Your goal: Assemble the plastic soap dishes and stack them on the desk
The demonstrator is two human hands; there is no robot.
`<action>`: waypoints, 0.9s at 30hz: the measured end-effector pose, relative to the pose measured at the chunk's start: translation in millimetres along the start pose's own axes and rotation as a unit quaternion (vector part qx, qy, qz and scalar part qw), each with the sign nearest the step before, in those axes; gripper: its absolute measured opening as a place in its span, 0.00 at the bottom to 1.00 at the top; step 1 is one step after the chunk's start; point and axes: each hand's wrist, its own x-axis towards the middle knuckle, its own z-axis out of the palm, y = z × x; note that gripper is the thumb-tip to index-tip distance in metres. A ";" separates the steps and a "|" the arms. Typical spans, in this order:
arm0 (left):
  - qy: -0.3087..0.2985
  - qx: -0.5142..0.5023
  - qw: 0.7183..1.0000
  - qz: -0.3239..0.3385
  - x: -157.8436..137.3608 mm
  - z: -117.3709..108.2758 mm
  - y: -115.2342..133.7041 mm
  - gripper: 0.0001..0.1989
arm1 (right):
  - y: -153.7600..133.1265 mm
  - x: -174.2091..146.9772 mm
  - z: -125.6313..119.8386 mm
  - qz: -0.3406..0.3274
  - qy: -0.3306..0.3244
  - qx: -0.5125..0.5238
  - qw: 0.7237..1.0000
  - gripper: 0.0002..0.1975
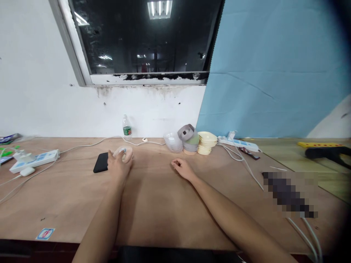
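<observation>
My left hand (119,166) is at a round, pale beige thing (127,156) with a ring-like top, perhaps a roll of tape or a small bowl. The fingers are bent over its near left side and partly hide it. Just left of that hand lies a black phone (101,163), flat on the table. My right hand (183,168) rests on the wooden table (153,204) with its fingers loosely curled in, and nothing shows in them. Beyond it stand stacked bowls: clear ones (173,142), grey ones (186,132), a green one (194,140) and cream ones (207,139).
A plastic bottle (126,128) stands against the wall. White power strips lie at the left (41,160) and back right (242,143), with cables (248,168) running over the table. A pixelated dark patch (287,193) covers something at the right. A sticker (45,233) marks the front edge.
</observation>
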 end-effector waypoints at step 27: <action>-0.255 -0.259 0.884 0.294 -55.1 11.4 58.7 0.32 | -17.9 -3.6 -7.7 -0.032 -0.021 0.004 0.999 0.15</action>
